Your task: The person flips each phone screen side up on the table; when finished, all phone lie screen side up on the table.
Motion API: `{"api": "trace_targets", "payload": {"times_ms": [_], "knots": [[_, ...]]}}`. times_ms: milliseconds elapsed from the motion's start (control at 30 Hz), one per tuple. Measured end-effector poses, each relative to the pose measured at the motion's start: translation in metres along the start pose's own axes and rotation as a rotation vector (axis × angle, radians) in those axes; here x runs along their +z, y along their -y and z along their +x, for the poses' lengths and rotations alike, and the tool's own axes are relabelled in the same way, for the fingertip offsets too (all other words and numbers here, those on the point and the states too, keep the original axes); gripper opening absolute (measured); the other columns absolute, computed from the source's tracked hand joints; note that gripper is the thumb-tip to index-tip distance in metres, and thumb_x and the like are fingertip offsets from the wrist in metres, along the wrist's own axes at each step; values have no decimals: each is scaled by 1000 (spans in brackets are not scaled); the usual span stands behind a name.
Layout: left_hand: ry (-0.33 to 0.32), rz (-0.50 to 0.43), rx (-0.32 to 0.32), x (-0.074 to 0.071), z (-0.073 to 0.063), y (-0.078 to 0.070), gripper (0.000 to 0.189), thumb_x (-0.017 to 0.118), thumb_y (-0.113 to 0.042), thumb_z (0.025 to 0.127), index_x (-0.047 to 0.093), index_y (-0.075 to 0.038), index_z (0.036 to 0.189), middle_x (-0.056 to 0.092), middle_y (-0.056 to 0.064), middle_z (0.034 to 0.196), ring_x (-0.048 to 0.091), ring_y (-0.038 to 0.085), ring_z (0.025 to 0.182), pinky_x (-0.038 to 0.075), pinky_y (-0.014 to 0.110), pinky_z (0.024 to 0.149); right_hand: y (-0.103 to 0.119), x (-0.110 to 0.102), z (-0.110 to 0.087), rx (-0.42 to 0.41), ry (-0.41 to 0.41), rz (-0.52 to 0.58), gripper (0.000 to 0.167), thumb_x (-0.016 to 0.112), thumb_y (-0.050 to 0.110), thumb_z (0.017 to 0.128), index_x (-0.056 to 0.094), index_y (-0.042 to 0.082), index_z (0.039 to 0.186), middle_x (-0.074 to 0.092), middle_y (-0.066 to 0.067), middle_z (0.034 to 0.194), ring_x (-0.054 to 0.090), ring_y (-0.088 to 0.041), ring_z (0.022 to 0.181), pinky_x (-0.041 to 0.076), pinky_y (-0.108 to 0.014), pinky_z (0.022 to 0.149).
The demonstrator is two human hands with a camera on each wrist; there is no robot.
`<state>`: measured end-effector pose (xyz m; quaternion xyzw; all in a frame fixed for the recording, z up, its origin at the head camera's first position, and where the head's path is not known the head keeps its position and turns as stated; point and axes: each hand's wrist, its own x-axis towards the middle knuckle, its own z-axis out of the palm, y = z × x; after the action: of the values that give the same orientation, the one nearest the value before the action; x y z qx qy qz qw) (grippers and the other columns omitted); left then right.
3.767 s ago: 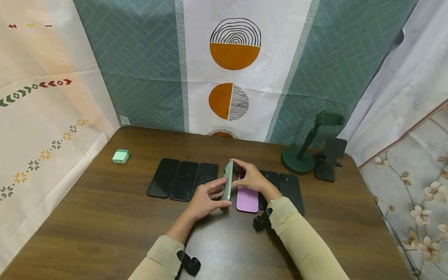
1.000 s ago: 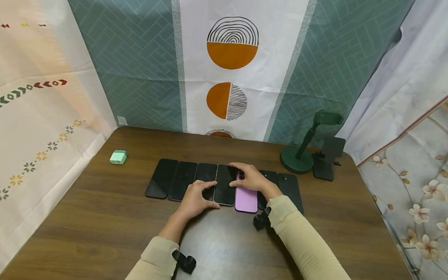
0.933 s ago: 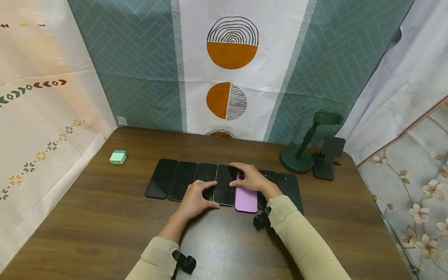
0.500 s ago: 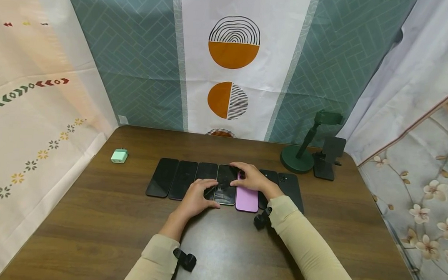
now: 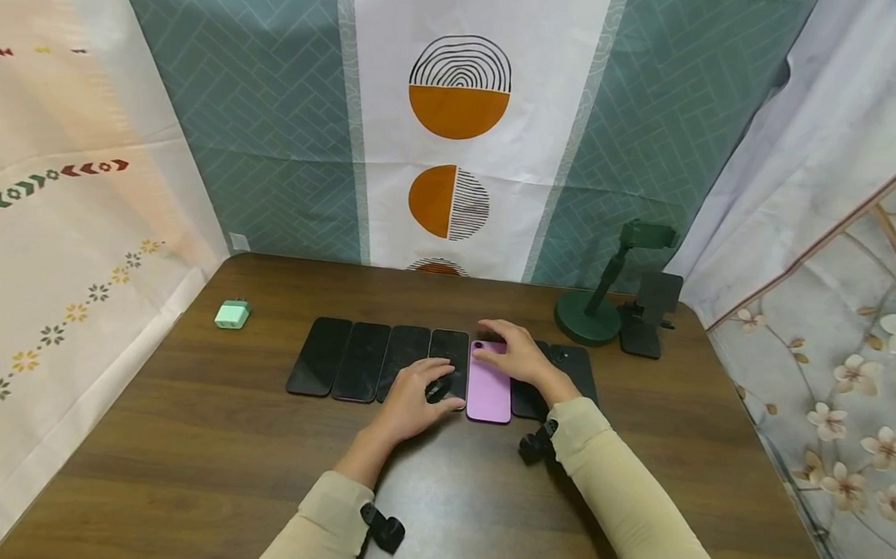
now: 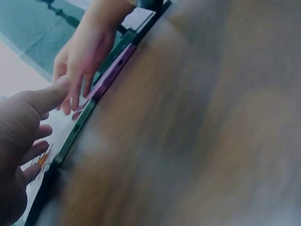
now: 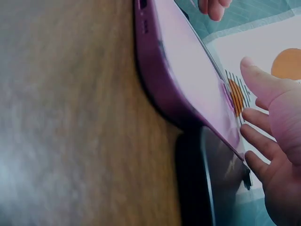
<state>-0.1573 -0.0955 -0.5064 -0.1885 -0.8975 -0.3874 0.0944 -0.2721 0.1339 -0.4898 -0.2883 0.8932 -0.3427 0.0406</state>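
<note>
Several phones lie side by side in a row. My left hand (image 5: 416, 397) hovers with spread thumb and fingers over the fourth phone (image 5: 456, 343), which lies screen up; its green edge (image 6: 75, 129) shows in the left wrist view. My right hand (image 5: 523, 358) is at the top of the pink phone (image 5: 490, 394), which lies back up, its camera showing. In the right wrist view the right fingers (image 7: 256, 117) are loosely bent beside that pink phone, holding nothing. Left of these lie black phones (image 5: 319, 357); two dark phones (image 5: 575, 364) lie to the right, partly behind my right hand.
On the wooden table (image 5: 185, 460), a mint-green charger plug (image 5: 232, 314) sits at the back left. A dark green stand (image 5: 587, 317) with a round base and a black phone stand (image 5: 645, 321) are at the back right. Fabric hangs behind and at both sides.
The green-edged phone, earlier tilted on edge between both hands, went down flat, screen up, in the row. Both hands have since moved right, the right one to the pink phone.
</note>
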Motion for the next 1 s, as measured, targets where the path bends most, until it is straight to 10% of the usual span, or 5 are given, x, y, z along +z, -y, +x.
{"api": "trace_targets", "payload": {"times_ms": [667, 1000], "knots": [[120, 58, 42, 31, 14, -29, 63, 82, -40, 86, 65, 0, 132, 58, 13, 142, 50, 34, 135, 37, 50, 115, -19, -11, -20, -25, -48, -38, 50, 77, 20, 92, 62, -1, 134, 63, -17, 135, 55, -35, 130, 40, -54, 112], [146, 104, 67, 39, 21, -33, 82, 94, -40, 69, 65, 3, 131, 60, 13, 139, 51, 29, 135, 30, 43, 120, -23, -14, -23, -28, -28, -32, 50, 82, 21, 88, 66, 2, 131, 66, -15, 131, 58, -33, 126, 41, -53, 111]]}}
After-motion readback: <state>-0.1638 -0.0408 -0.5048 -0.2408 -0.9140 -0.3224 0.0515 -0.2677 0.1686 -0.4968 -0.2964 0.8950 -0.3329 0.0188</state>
